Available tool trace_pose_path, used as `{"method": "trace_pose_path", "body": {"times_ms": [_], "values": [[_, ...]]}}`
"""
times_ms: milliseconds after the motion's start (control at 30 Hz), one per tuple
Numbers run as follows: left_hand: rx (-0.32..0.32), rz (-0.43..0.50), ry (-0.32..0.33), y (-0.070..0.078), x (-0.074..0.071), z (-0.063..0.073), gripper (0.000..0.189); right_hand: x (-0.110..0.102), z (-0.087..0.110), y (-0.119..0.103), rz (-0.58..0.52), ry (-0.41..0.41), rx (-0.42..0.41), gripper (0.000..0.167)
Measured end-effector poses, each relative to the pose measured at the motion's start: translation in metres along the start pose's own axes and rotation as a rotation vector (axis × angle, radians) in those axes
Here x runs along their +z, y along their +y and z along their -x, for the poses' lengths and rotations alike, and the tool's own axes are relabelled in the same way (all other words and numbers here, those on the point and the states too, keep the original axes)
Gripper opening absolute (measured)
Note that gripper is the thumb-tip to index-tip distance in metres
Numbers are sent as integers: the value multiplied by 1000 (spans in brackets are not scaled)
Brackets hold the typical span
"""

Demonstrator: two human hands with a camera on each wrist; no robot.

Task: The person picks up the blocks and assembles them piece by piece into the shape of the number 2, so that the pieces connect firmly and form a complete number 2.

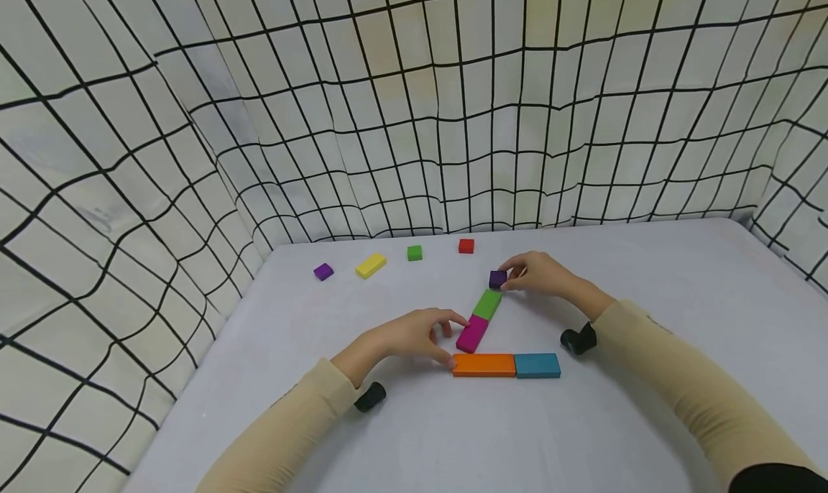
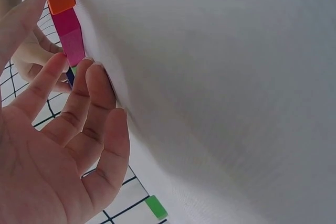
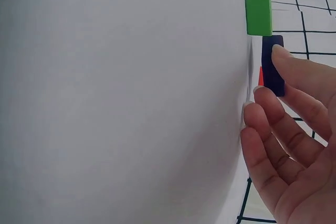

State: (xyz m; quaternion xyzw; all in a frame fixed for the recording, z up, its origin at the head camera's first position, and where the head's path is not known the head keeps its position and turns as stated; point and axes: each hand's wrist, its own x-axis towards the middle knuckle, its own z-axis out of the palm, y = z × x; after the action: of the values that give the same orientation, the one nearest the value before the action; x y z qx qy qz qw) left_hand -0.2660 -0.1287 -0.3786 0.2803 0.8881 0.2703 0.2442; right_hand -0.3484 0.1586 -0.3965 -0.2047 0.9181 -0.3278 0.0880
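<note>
Dark purple block (image 1: 497,280), small, smooth and straight-edged, nearly navy in the right wrist view, sits at the far end of a green block (image 1: 487,305), pinched by the right hand (image 1: 542,274). The left hand (image 1: 409,335) is loosely spread, thumb at an orange block (image 1: 484,365), a fingertip at a pink block (image 1: 473,334).
</note>
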Motion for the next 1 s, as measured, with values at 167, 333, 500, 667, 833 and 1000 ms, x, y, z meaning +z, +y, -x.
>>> {"method": "trace_pose_path", "body": {"times_ms": [167,333,500,667,833,1000], "values": [[-7,7,-2,1,0,0,63,1,-2,0,1,-11,3,42],[2,9,-1,0,0,-1,62,1,-2,-2,7,-18,-4,41],[1,7,3,-2,0,-2,63,1,-3,-5,22,-30,3,39],[2,6,3,-1,-1,-2,63,0,-5,-5,36,-39,12,39],[-7,4,0,0,0,-1,62,2,-6,-5,29,-57,16,39],[-15,6,0,1,0,0,63,2,-6,-5,27,-77,15,40]]}}
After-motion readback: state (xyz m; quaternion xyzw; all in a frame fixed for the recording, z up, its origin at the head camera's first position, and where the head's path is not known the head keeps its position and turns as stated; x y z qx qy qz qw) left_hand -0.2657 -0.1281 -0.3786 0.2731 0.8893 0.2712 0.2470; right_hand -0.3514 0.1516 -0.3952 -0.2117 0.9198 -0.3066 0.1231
